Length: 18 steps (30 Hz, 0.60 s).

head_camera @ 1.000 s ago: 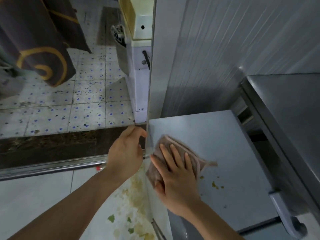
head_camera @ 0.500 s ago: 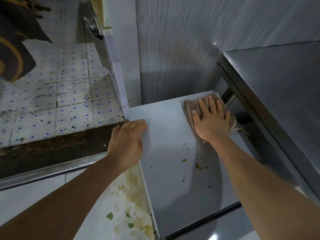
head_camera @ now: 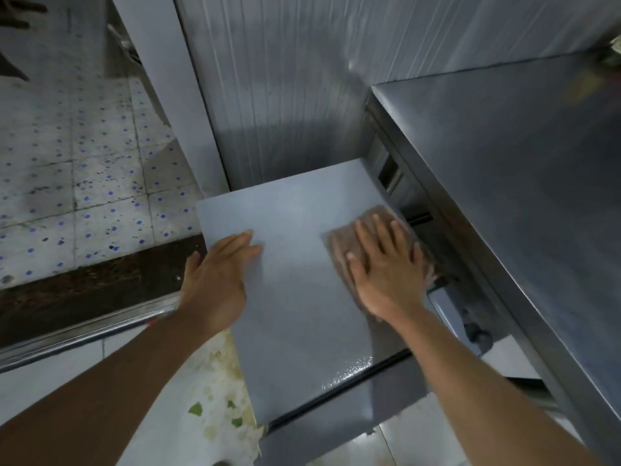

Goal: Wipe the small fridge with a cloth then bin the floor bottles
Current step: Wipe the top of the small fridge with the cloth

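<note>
The small grey fridge (head_camera: 295, 297) stands low in the middle of the view, its flat top facing up, tucked between a white ribbed wall panel (head_camera: 285, 79) at the far side and a stainless steel counter (head_camera: 521, 196) on the right. On the far right part of that top lies a brown, slightly crumpled cloth (head_camera: 346, 243), close to the fridge's right edge. The right hand (head_camera: 386, 267) lies flat on the cloth, palm down with fingers spread apart, covering its near and right portion so that the cloth shows mainly to the left of and beyond the fingers. The left hand (head_camera: 218, 277) rests at the fridge's left edge, open, with fingers together lying on the top surface and the thumb hanging over the side; it holds nothing. The near edge of the fridge top glistens with a wet sheen. Left of the fridge, the white floor tiles (head_camera: 208, 398) carry a yellowish stain and a few green leaf scraps (head_camera: 196, 409). Farther left runs a metal door threshold (head_camera: 84, 327), and beyond it lie blue-dotted tiles (head_camera: 84, 196). No bottles are visible.
</note>
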Each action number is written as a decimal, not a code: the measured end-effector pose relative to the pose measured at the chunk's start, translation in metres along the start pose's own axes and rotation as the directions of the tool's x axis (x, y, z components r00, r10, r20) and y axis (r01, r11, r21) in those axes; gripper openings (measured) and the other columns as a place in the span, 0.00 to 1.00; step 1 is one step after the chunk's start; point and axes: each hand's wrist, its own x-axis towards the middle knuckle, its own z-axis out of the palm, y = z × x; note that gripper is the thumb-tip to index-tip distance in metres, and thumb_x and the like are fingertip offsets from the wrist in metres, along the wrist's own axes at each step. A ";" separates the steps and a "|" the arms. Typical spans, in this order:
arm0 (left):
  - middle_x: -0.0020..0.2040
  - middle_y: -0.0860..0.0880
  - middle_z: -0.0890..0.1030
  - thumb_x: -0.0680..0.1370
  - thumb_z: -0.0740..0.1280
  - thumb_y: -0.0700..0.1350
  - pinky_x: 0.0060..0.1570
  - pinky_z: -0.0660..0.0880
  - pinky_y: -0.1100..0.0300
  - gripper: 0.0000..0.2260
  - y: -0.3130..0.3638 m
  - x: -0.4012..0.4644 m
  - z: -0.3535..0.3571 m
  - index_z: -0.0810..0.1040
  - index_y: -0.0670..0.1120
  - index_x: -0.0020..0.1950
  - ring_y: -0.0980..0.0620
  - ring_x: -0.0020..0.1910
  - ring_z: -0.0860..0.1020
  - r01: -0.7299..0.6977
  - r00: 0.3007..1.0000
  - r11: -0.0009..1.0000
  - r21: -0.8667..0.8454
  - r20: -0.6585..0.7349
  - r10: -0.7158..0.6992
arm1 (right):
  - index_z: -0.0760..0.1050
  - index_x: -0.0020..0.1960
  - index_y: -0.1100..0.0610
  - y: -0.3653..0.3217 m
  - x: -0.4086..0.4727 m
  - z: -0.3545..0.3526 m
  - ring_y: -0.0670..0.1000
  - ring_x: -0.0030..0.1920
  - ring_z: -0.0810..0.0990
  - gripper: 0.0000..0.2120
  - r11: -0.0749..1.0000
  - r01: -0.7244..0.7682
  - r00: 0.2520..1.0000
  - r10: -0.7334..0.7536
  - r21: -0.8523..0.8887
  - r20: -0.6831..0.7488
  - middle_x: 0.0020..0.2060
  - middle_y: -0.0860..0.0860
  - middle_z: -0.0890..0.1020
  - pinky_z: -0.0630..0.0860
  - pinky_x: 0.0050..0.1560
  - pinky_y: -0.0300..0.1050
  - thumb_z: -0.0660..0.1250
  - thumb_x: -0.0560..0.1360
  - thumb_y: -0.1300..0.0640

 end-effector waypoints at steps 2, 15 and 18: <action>0.76 0.58 0.57 0.73 0.59 0.34 0.71 0.54 0.43 0.30 -0.002 0.001 -0.001 0.64 0.56 0.72 0.57 0.75 0.53 -0.007 1.000 1.000 -0.010 0.004 0.007 | 0.45 0.77 0.44 0.017 0.016 -0.002 0.56 0.77 0.48 0.28 0.995 -0.097 0.995 0.096 0.006 0.029 0.78 0.49 0.49 0.49 0.73 0.63 0.43 0.79 0.39; 0.71 0.56 0.69 0.72 0.63 0.33 0.66 0.60 0.40 0.25 0.008 -0.024 0.013 0.74 0.53 0.66 0.47 0.67 0.66 -0.009 0.992 0.998 -0.055 -0.122 0.002 | 0.52 0.77 0.44 -0.018 -0.094 0.004 0.56 0.77 0.51 0.30 0.992 0.116 0.993 -0.117 0.048 0.023 0.77 0.49 0.53 0.52 0.74 0.60 0.44 0.77 0.36; 0.68 0.54 0.73 0.73 0.63 0.35 0.63 0.63 0.40 0.21 0.000 -0.022 0.015 0.77 0.52 0.63 0.44 0.62 0.71 -0.098 0.978 0.994 -0.041 -0.189 0.089 | 0.47 0.77 0.45 0.014 -0.054 -0.004 0.58 0.76 0.51 0.33 0.998 -0.040 0.999 0.041 -0.039 0.012 0.78 0.53 0.51 0.52 0.73 0.60 0.38 0.76 0.34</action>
